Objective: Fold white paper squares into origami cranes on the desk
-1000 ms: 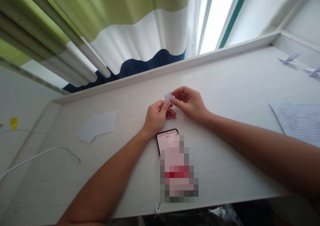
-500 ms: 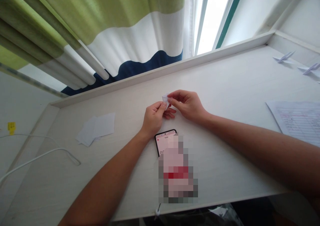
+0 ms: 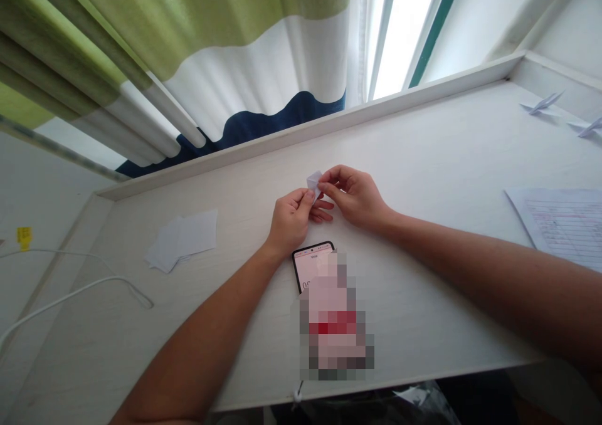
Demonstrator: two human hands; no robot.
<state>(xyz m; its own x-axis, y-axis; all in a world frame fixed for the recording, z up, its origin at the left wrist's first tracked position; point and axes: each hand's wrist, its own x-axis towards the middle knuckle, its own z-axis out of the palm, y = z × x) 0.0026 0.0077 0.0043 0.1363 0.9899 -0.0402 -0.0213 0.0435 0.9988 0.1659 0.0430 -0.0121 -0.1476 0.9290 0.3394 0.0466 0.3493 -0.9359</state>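
Note:
A small folded piece of white paper (image 3: 313,179) is held between my two hands over the middle of the table. My left hand (image 3: 290,221) pinches its lower part between thumb and forefinger, with the other fingers stretched out beneath. The fingertips of my right hand (image 3: 355,193) grip the paper's right edge. Below the hands a phone (image 3: 305,268) lies face up on the table, most of its screen blurred out. My fingers hide part of the paper, so its full shape does not show.
Loose white paper sheets (image 3: 195,234) lie to the left, near a white cable (image 3: 94,284). Folded paper pieces (image 3: 540,105) stand at the far right, above written sheets (image 3: 564,224). A raised ledge (image 3: 244,149) runs along the table's back, below a curtain (image 3: 263,55).
The paper is tilted differently, with more of its upper face showing. My right fingertips have shifted slightly on its edge. The whole view has moved a little.

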